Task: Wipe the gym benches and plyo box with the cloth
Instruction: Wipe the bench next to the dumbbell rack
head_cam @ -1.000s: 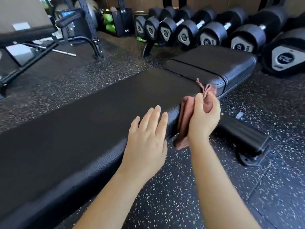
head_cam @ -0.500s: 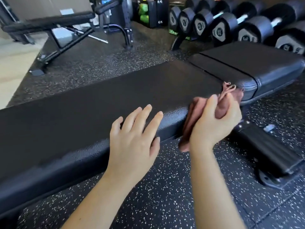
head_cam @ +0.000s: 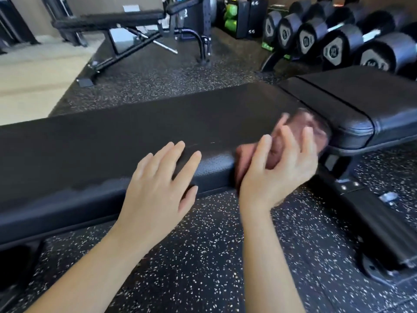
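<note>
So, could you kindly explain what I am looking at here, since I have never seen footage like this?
There is no machine here. A person wears one wide-angle camera on the head, which looks down at their own bare hands. The left hand rests open on the long black bench pad. The right hand curls its fingers over a reddish cloth, blurred by motion, at the pad's near edge beside the seat pad. Behind are a row of dumbbells and a second bench, on a speckled rubber floor.

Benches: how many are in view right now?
2. The near bench spans the foreground, left to right; the far bench stands top left. More may be out of view.
</note>
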### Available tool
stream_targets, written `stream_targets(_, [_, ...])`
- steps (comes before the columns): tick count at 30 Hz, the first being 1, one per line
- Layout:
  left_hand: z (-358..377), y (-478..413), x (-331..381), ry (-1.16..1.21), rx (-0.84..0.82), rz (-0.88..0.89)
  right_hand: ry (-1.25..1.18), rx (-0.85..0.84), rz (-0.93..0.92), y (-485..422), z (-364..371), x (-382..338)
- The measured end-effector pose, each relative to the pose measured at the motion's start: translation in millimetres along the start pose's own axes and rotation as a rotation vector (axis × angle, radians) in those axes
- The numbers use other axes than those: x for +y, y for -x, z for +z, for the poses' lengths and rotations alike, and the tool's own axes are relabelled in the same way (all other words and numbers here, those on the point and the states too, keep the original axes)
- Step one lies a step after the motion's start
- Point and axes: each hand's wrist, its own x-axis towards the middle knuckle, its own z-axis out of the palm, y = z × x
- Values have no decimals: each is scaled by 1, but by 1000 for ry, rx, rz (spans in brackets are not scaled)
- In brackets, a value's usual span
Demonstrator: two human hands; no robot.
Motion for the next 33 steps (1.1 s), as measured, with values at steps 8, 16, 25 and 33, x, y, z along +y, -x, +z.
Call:
stream_targets(8, [-5, 19, -24, -26, 58, -62, -137, -406, -585, -22, -14, 25])
stream_targets(16, [-12, 20, -30, 32, -29, -99, -277, -454, -590, 51, -5, -46])
stream_targets(25, [-17, 31, -41, 20, -55, -117, -169, -448, -626, -21, -11, 20])
stream_targets(33, [-19, 23, -38, 16, -57, -195, -211, -403, -556, 17, -6, -20])
